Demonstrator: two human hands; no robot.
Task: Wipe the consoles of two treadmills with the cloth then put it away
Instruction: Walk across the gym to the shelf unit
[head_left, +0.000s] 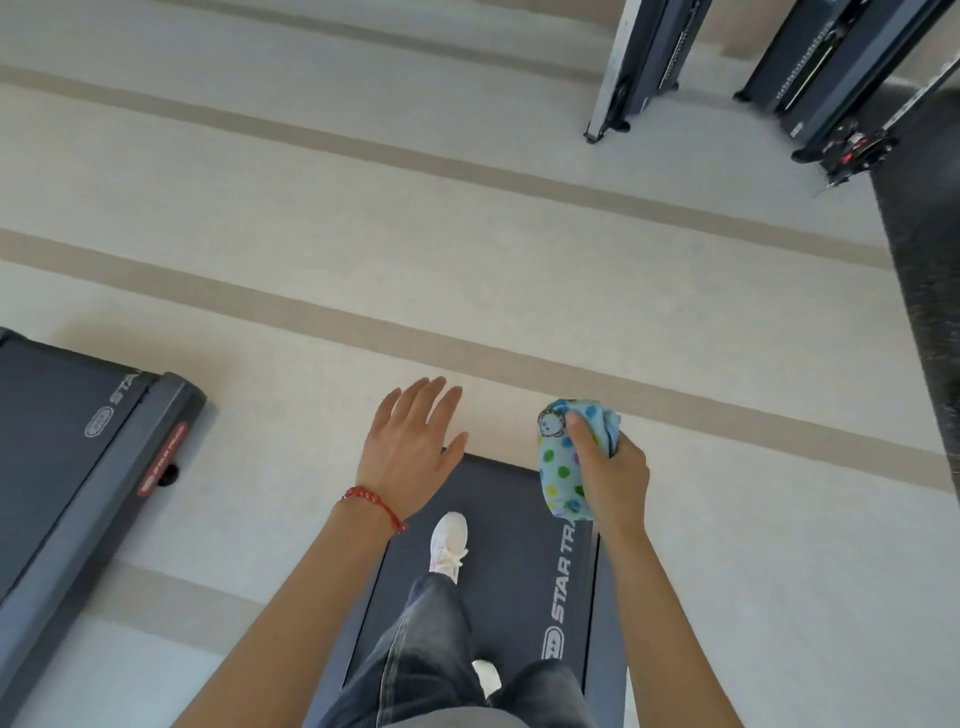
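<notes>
A bunched pale-blue cloth with coloured polka dots (569, 457) is gripped in the right hand (613, 473) above the end edge of a dark treadmill belt (519, 571).
The left hand (410, 447) is held released, fingers spread. No consoles are shown; a second dark treadmill (78, 457) is cut off at left.

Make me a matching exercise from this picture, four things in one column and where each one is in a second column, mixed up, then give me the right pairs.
Things:
1. cloth
2. bracelet
3. white shoe
4. left hand

Places or states:
A. on the belt of the treadmill
B. open, holding nothing
C. bunched in the right hand
D. round the left wrist

Pairs: 1-C, 2-D, 3-A, 4-B
</notes>
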